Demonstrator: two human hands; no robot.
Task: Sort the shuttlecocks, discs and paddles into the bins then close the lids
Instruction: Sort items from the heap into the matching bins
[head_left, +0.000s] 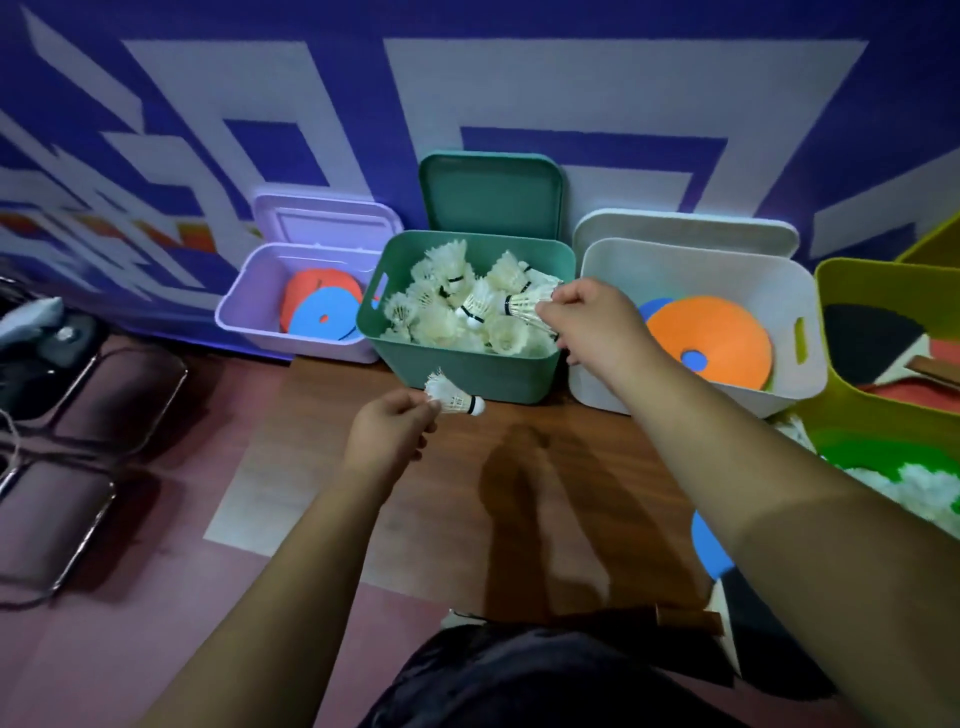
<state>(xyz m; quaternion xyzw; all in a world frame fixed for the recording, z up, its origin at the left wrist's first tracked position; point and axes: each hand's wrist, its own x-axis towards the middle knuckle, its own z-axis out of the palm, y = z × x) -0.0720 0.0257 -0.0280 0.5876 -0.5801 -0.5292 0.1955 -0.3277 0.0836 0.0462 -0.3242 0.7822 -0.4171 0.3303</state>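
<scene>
My left hand (388, 432) pinches a white shuttlecock (453, 397) by its feathers, just in front of the green bin (467, 371). My right hand (592, 323) holds another shuttlecock (524, 305) over the green bin's right side, above a heap of several shuttlecocks (441, 312). The purple bin (249, 312) on the left holds an orange-red and a blue disc (324, 317). In the white bin (727, 270) on the right lies an orange disc (709, 338) over a blue one. All three lids stand open at the back.
A yellow-green tub (852, 291) at the far right holds paddles, with white shuttlecocks (930, 488) and green pieces below it. A blue disc (709, 545) lies on the floor under my right arm. Dark chairs (78, 415) stand at the left.
</scene>
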